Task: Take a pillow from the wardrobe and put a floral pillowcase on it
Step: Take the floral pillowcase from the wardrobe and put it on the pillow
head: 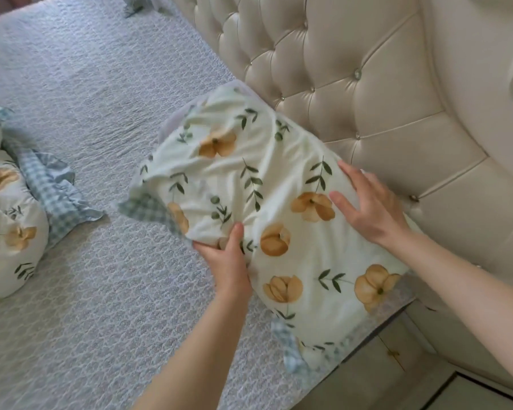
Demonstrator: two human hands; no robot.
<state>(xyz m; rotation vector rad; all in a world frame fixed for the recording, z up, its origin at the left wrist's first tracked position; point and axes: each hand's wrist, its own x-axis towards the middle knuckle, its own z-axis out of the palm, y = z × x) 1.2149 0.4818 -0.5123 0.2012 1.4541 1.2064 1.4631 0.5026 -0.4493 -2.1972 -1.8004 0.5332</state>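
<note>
- Two bare forearms are seen reaching up from the bottom edge towards a pillow (279, 208) laid on the grey bedspread (86, 128), close against the tufted cream headboard (367, 84).
- A fold of the floral pillowcase (249, 161) is pinched shut by the left hand (225, 255) at the pillow's left long edge, thumb on top and fingers tucked under the cloth.
- Spread flat, with fingers wide and nothing gripped, the right hand (367, 205) is pressed on the pillow's top face near the headboard side.
- The pillow's long axis is seen to run from the near right corner of the bed away to the upper left; the open end, marked by a blue checked frill (142, 207), lies beyond and to the left of the left hand, which is the nearer hand to it.
- A strip of pale, uncovered pillow is judged to show at that far end, so the case appears to be mostly on but not yet drawn fully over.
- The cloth is cream with orange flowers and green sprigs, loose and creased across the far half, smoother nearer the camera; a second checked frill (290, 347) hangs at the near end.
- A second floral pillow (9, 220) with the same checked trim is seen well apart at the left edge.
</note>
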